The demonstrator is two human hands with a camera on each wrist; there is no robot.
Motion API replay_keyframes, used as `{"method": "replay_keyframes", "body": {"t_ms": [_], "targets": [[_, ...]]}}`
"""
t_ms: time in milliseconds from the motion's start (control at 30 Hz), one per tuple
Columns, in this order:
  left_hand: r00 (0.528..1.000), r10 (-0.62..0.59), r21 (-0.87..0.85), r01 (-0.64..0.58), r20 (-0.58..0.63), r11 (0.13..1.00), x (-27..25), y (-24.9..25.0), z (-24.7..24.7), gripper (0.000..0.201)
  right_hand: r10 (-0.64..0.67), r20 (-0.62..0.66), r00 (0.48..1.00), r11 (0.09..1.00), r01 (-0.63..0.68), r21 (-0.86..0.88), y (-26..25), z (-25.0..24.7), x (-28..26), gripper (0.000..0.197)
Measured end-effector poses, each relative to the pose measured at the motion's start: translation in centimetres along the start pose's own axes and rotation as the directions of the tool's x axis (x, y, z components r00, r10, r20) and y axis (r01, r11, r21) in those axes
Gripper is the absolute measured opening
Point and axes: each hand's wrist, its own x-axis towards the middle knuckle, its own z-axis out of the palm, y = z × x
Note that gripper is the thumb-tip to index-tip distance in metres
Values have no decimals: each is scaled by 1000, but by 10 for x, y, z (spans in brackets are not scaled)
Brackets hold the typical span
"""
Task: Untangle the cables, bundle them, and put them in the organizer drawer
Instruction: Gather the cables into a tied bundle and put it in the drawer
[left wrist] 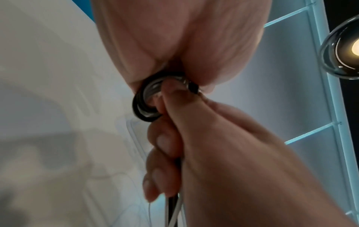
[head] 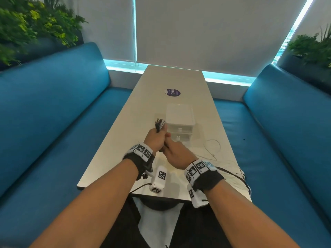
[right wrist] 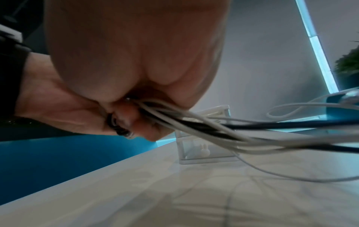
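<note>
Both hands meet over the white table (head: 114,140) in front of the clear two-drawer organizer (head: 180,122). My left hand (head: 158,135) grips a bundle of black and white cables (head: 159,123) whose ends stick up above the fist. My right hand (head: 168,145) grips the same bundle just below. In the left wrist view the looped coil (left wrist: 145,104) shows under my left palm, with the right hand's fingers (left wrist: 165,141) curled round the strands. In the right wrist view loose black and white cable tails (right wrist: 213,126) trail right from the right fist, past the organizer (right wrist: 204,147).
A loose white cable (head: 213,147) lies on the table right of the organizer, and thin black cables (head: 232,173) run over the near right corner. A purple sticker (head: 172,92) sits farther up the table. Blue benches (head: 53,122) flank both sides. Both organizer drawers look closed.
</note>
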Motion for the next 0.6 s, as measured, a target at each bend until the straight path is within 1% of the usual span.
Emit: {"method": "replay_keyframes", "body": {"t_ms": [67, 133, 167, 267, 333, 400, 500, 600], "targets": [[999, 9, -134, -13, -31, 991, 0, 5, -3, 53, 14, 11, 1000, 1000, -14, -22, 4, -4, -4, 35], [996, -2, -300, -26, -93, 953, 5, 12, -11, 49, 74, 24, 997, 994, -71, -88, 14, -7, -11, 36], [992, -10, -342, -33, -125, 939, 7, 16, -18, 47, 100, 24, 995, 988, -96, -120, 21, -7, -15, 37], [986, -16, -374, -49, -168, 926, 9, 24, -32, 42, 147, 11, 989, 977, -143, -156, 40, -5, -28, 44], [986, -25, -380, -39, -164, 924, 4, 26, -30, 40, 158, 13, 987, 980, -155, -128, 44, -3, -33, 50], [985, -42, -390, -28, -170, 921, 1, 24, -26, 39, 155, 45, 987, 983, -150, -106, 42, 0, -35, 52], [984, -71, -434, -6, -161, 901, -2, 22, -21, 38, 168, 67, 984, 983, -161, -91, 38, 2, -38, 58], [989, -56, -440, -10, -136, 898, -1, 22, -20, 39, 178, 85, 980, 983, -173, -65, 41, 5, -40, 67]]}}
